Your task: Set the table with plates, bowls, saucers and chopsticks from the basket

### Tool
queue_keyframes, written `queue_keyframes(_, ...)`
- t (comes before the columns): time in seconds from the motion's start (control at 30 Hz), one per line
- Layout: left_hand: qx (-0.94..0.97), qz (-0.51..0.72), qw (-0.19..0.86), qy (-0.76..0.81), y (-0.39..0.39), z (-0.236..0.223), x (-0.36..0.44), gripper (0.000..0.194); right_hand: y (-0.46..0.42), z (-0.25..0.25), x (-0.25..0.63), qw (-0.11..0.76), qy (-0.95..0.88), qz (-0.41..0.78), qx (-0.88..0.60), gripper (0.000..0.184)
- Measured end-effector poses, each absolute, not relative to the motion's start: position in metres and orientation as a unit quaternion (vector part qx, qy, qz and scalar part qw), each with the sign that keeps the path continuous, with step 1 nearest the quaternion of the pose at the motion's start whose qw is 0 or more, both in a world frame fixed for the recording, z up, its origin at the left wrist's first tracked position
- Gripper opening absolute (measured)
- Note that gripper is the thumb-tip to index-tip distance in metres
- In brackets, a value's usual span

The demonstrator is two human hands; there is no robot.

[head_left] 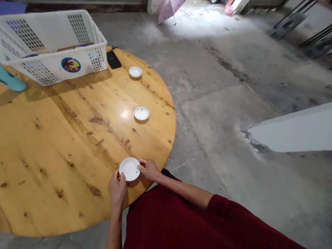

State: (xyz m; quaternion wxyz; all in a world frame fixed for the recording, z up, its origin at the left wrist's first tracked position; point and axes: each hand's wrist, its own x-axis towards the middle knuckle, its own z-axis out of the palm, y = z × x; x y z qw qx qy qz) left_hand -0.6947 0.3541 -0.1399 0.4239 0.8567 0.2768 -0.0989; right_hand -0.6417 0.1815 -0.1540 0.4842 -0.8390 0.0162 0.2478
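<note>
A small white dish (129, 168) with a pale green mark near its right side is held between my two hands, close to the near edge of the round wooden table (77, 145). My left hand (118, 186) grips its lower left rim, thumb on top. On the right rim my right hand (149, 169) is closed, with the thumb over the edge and fingers beneath. Whether the dish touches the wood I cannot tell. Farther up the table sit two more small white dishes, one in the middle (141, 113) and one beyond it (135, 72).
A white plastic basket (85, 64) with a round picture stands at the back left, a black phone (113, 59) beside it. At the left edge lies a teal object (12, 81). Past the table are the concrete floor (207, 114), a pink umbrella (167, 10) and a white pillar (295, 131).
</note>
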Motion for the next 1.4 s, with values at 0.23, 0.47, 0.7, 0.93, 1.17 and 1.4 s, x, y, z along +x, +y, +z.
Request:
queue_keyframes(0.23, 0.868, -0.081, 0.422, 0.250, 0.267, -0.119, -0.668, 0.022, 0.094, -0.142, -0.621, 0.478, -0.025, 0.196, -0.856, 0.020)
queue_keyframes(0.47, 0.855, -0.089, 0.443, 0.256, 0.124, -0.124, -0.647, 0.018, -0.047, -0.143, -0.592, 0.451, -0.057, 0.191, -0.870, 0.027)
queue_keyframes(0.7, 0.848, -0.116, 0.455, 0.245, 0.043, -0.114, -0.626, 0.030, -0.136, -0.146, -0.563, 0.460, -0.048, 0.242, -0.853, 0.032)
queue_keyframes(0.93, 0.858, -0.072, 0.413, 0.299, 0.042, -0.101, -0.588, 0.035, -0.127, -0.144, -0.503, 0.493, -0.100, 0.251, -0.827, 0.030)
queue_keyframes(1.17, 0.796, 0.007, 0.455, 0.398, 0.065, -0.101, -0.524, 0.020, -0.083, -0.134, -0.417, 0.447, -0.184, 0.225, -0.846, 0.026)
queue_keyframes(1.4, 0.775, 0.059, 0.418, 0.470, 0.104, -0.103, -0.470, 0.011, -0.021, -0.126, -0.343, 0.384, -0.269, 0.236, -0.851, 0.026)
